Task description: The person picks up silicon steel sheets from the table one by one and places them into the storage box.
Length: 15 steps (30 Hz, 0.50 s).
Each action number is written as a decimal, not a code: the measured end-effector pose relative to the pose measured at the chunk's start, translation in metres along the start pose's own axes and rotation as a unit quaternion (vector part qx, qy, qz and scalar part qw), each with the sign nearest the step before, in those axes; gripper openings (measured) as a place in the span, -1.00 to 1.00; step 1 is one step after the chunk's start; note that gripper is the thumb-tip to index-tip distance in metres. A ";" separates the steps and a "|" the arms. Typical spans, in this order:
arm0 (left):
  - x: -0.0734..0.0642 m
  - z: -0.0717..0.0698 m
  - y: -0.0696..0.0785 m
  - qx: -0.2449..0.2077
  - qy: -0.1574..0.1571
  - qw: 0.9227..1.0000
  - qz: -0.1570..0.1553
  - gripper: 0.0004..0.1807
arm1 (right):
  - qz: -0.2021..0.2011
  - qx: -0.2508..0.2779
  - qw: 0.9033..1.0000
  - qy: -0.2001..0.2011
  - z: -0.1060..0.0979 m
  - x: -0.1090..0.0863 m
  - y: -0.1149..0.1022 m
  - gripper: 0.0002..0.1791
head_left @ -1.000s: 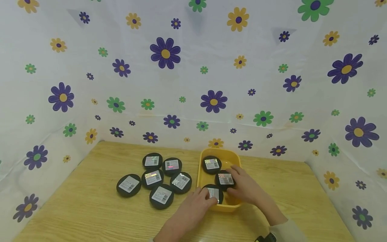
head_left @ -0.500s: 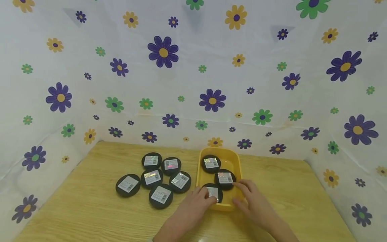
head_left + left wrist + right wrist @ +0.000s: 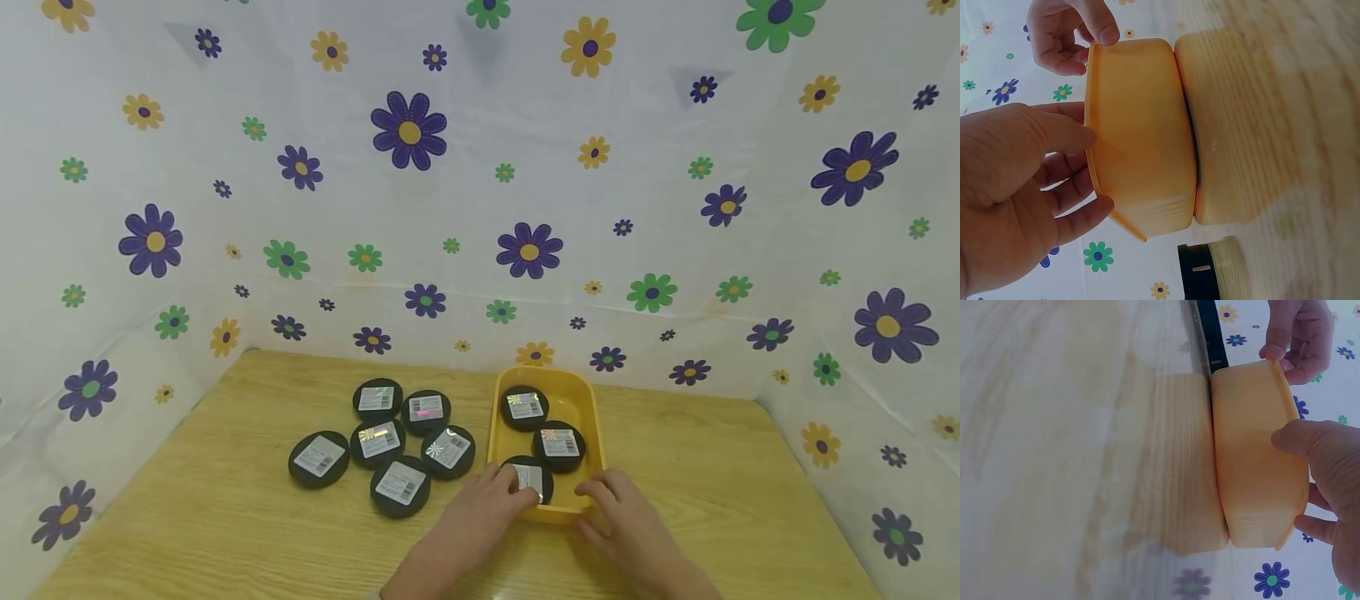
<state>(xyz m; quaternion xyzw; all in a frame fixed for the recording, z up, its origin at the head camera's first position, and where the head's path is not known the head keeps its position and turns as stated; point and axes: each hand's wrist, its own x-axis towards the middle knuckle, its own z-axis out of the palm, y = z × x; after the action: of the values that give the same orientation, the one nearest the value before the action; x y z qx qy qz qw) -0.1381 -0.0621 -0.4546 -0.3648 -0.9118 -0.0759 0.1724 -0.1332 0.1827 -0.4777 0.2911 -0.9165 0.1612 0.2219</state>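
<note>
Yellow bin [image 3: 561, 515] is just pinched at the rim by left hand [image 3: 483, 512] and right hand [image 3: 626, 517], black discs [image 3: 559, 447] seen inside, right past them.

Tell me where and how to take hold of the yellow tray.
Grip the yellow tray by its near rim, coming from the near side, probably with one hand at each corner, thumbs outside. It stands upright with an open top, leaving a raised edge to pinch, and the left hand and right hand sit there.
</note>
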 end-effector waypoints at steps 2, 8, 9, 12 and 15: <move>0.000 0.000 0.000 0.002 0.002 1.000 0.001 -0.70 | -0.014 -0.007 1.000 0.017 0.002 0.000 0.000 -0.55; 0.000 0.000 0.000 0.003 -0.006 1.000 -0.001 -0.65 | -0.031 -0.015 0.999 0.040 0.006 0.000 0.000 -0.54; 0.000 0.000 0.000 0.002 -0.009 1.000 -0.003 -0.65 | -0.030 -0.016 0.999 0.041 0.006 -0.001 0.000 -0.54; 0.001 0.000 0.001 0.001 -0.013 1.000 -0.005 -0.64 | -0.029 -0.016 0.999 0.043 0.008 -0.001 0.001 -0.55; 0.001 0.000 0.000 0.001 -0.011 1.000 -0.004 -0.65 | -0.036 -0.012 0.998 0.050 0.011 0.000 0.001 -0.57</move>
<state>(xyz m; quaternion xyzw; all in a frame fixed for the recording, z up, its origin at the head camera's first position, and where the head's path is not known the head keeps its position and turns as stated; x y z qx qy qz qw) -0.1385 -0.0613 -0.4547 -0.3616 -0.9152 -0.0715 0.1630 -0.1372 0.1792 -0.4871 0.3126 -0.8952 0.1562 0.2766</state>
